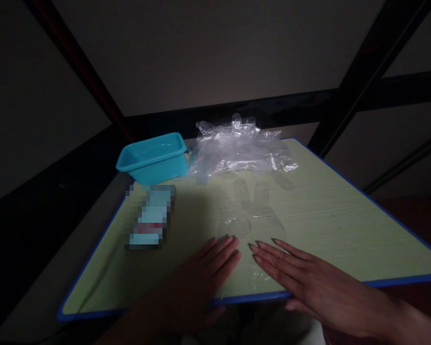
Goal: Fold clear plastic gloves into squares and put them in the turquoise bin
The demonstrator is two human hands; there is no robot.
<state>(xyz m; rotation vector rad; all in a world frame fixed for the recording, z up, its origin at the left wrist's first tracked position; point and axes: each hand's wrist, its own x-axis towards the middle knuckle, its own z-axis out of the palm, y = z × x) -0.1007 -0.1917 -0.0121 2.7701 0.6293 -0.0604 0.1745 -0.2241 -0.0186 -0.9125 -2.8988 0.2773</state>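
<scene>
A thin clear plastic glove [255,211] lies flat on the pale yellow-green table, its fingers pointing away from me. My left hand [204,268] rests palm down at its lower left, fingers stretched out and holding nothing. On the other side, my right hand [301,278] lies flat with its fingers extended over the glove's lower right edge, also holding nothing. A crumpled heap of clear plastic gloves [237,148] sits at the back of the table.
A turquoise plastic basket [156,165] stands at the back left corner of the table [345,230]. In front of it lies a pixelated flat object [151,218] with a cable running towards the front edge. A wall rises behind the table.
</scene>
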